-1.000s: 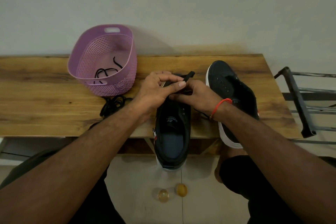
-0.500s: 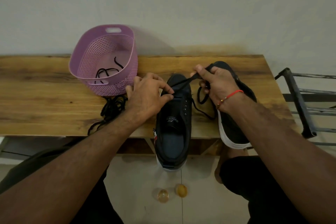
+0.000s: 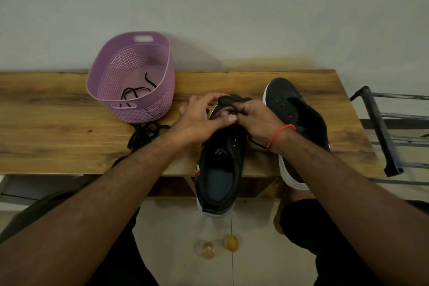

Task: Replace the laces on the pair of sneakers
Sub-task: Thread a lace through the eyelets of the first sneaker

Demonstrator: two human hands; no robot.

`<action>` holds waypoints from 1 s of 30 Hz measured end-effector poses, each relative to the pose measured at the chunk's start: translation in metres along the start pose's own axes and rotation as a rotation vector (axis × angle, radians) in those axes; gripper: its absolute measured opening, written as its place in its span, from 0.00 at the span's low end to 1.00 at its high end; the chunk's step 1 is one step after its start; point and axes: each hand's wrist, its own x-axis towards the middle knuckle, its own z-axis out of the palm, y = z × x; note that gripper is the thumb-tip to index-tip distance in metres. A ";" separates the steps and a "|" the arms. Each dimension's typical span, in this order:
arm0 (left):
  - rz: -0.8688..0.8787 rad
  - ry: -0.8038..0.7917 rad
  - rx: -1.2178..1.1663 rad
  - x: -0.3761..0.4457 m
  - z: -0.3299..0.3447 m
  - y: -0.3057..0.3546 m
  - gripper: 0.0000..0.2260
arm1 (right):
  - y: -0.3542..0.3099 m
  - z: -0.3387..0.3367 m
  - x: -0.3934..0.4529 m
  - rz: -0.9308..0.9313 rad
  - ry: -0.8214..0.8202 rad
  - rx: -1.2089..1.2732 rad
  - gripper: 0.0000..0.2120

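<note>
The right hand [image 3: 253,118] has come back in from over the far shoe to meet the left hand [image 3: 204,118] at the toe of the near shoe [image 3: 220,160], both pinching the black lace [image 3: 228,101] there. This shoe lies lengthwise on the bench [image 3: 58,127], toe to the wall, heel overhanging. Threading goes best with the lace flat and both ends even.

Purple, black and wood-brown

The basket [image 3: 148,109] was lilac with a perforated weave; beside it lay black sneakers [image 3: 220,160] with white soles, on brown-grained table [image 3: 46,123].
</note>
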 end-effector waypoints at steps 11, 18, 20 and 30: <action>0.063 0.079 0.453 -0.002 0.003 -0.010 0.13 | -0.020 -0.037 0.007 0.003 0.265 0.672 0.10; 0.117 0.319 0.134 0.003 0.002 0.004 0.04 | -0.021 -0.018 0.002 0.040 0.161 0.473 0.17; 0.122 0.341 -0.190 0.003 0.002 0.011 0.03 | -0.017 -0.011 -0.001 0.044 0.055 0.502 0.19; 0.131 0.208 -0.222 0.003 0.010 0.011 0.10 | 0.010 0.001 0.004 -0.051 -0.017 -0.008 0.09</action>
